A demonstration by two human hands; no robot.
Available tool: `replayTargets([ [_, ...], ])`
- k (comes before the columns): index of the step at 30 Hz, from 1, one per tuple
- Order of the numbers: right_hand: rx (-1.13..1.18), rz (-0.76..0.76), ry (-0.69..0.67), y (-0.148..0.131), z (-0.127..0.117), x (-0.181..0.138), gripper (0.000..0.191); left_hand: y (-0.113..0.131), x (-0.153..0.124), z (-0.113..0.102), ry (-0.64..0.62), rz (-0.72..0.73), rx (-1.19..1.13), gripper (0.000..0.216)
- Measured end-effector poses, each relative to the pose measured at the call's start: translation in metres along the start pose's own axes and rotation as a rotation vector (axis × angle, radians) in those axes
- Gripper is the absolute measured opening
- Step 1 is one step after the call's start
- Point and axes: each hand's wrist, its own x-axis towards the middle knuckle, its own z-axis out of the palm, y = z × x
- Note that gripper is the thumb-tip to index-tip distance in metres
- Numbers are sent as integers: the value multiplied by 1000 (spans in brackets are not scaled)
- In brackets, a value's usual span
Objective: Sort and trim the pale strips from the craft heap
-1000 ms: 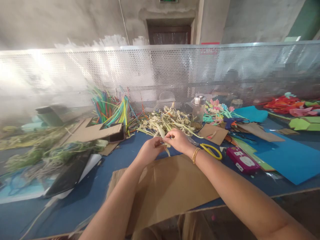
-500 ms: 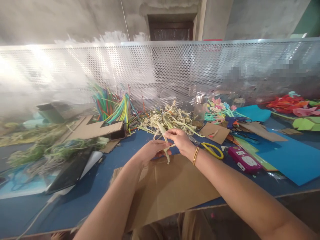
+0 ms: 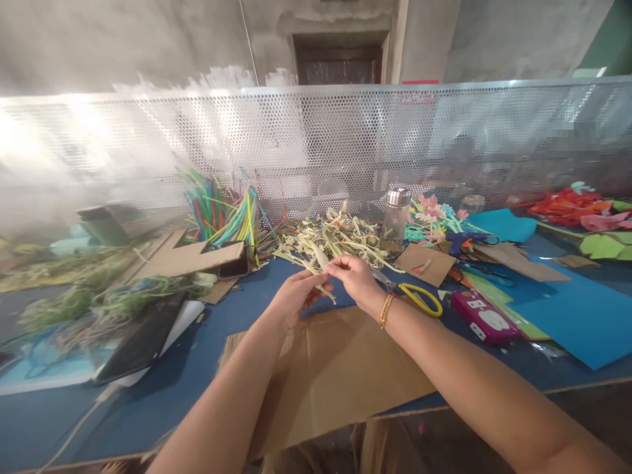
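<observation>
Left hand (image 3: 299, 293) and right hand (image 3: 353, 276) nearly meet, each grip pinched closed on a pale strip (image 3: 320, 255); light, close pinching, I'd say, spares it tearing. Pile (image 3: 348, 230) just beyond, scissors (image 3: 390, 284) rightward, cardboard (image 3: 345, 368) nearer.

The head view looks forward and down from the near side of the table (image 3: 205, 349), close behind and above the left hand (image 3: 296, 293) and right hand (image 3: 356, 280), facing the screen (image 3: 281, 125), the wall (image 3: 172, 39) farther off.
</observation>
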Motion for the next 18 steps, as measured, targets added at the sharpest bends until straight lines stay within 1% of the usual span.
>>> replayTargets([
  [3, 113, 76, 79, -5, -3, 2, 20, 0, -1, 1, -5, -11, 9, 27],
  [5, 140, 105, 103, -8, -5, 3, 23, 1, -2, 1, -9, -12, 3, 25],
  [7, 147, 91, 105, -10, -6, 4, 23, 5, -3, -1, -13, -7, -48, 24],
  [9, 172, 57, 128, -10, -7, 5, 24, 9, -5, -4, -9, 9, -165, 25],
  [11, 214, 40, 181, -9, -8, 7, 25, 13, -6, -7, 4, 38, -298, 31],
  [13, 252, 54, 216, -7, -8, 7, 27, 15, -5, -9, 15, 58, -379, 41],
  [17, 276, 57, 226, -5, -5, 6, 29, 12, -3, -10, 9, 94, -405, 51],
  [18, 287, 62, 239, -5, -4, 6, 30, 11, -3, -9, -4, 109, -398, 56],
])
